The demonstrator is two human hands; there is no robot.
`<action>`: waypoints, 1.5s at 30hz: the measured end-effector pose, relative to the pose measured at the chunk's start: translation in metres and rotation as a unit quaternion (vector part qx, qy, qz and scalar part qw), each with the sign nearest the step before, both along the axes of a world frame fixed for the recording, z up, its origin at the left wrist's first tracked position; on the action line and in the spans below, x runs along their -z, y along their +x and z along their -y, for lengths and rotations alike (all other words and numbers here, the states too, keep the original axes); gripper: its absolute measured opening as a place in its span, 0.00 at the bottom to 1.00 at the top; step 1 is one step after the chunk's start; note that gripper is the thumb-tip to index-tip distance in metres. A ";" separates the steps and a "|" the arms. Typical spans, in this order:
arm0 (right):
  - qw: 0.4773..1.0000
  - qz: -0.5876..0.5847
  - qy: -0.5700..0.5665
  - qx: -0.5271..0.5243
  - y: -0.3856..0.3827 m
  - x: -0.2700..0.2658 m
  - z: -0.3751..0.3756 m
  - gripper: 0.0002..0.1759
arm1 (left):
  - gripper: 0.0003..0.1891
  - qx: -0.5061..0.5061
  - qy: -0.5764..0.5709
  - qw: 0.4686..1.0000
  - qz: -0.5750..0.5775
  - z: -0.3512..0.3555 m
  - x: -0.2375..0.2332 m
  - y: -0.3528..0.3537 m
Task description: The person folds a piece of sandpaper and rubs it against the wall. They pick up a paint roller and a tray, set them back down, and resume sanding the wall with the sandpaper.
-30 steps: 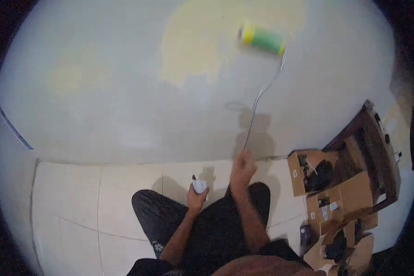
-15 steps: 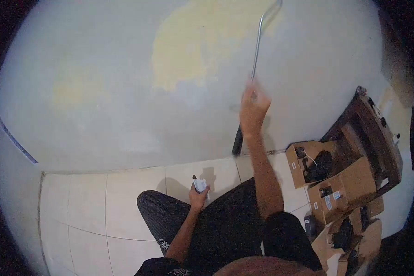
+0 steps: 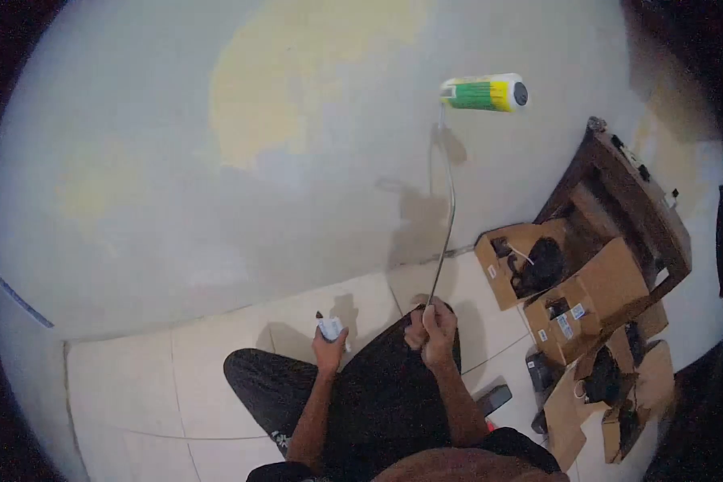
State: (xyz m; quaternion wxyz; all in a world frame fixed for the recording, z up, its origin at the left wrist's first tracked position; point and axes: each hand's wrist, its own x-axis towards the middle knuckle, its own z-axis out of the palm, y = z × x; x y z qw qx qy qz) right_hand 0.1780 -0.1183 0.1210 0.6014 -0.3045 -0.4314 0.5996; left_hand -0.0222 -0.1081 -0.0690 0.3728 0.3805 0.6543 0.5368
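In the head view my right hand [image 3: 436,336] is closed near the lower end of a paint roller [image 3: 451,213], low over my dark trousers. Its thin metal rod bends upward to a roller sleeve [image 3: 482,94] in a green, yellow and white printed wrapper, held in front of the wall. Lower left, my left hand [image 3: 328,355] is wrapped round a small white bottle [image 3: 330,328] with print on it and a dark pointed tip facing up. The roller's handle is mostly hidden by my right hand.
The pale wall [image 3: 153,233] has yellow patches. Light floor tiles [image 3: 128,386] surround my legs. To my right are open cardboard boxes [image 3: 574,329] holding black items, a dark wooden frame [image 3: 618,185], and a dark phone-like object [image 3: 494,399] on the floor.
My right hand has come down from in front of the wall to my lap with the roller, bringing its wrapped sleeve into view. My left hand keeps its hold on the white bottle.
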 end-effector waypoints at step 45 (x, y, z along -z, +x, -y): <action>0.531 0.646 -0.403 0.372 0.190 0.249 0.506 0.16 | 0.34 0.096 -0.080 0.992 -0.020 -0.013 -0.001 -0.004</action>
